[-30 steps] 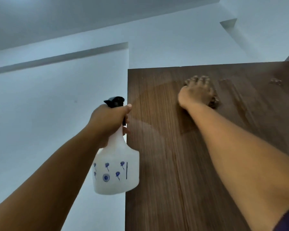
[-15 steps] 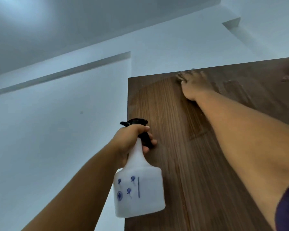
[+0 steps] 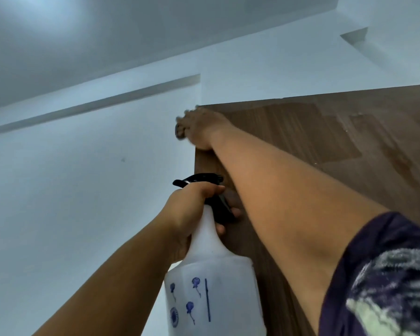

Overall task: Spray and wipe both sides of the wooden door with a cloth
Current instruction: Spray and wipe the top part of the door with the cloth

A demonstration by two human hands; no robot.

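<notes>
The right hand (image 3: 199,128) pressed a barely visible cloth (image 3: 180,132) at the door's (image 3: 301,146) top left corner. The left hand (image 3: 192,212) gripped the sprayer (image 3: 214,282) neck near the edge. Advice: overlap strokes across the wet patch, working downward.

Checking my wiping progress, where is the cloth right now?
In the head view, the cloth is under the right hand at the door's top left corner, above the spray bottle.
</notes>
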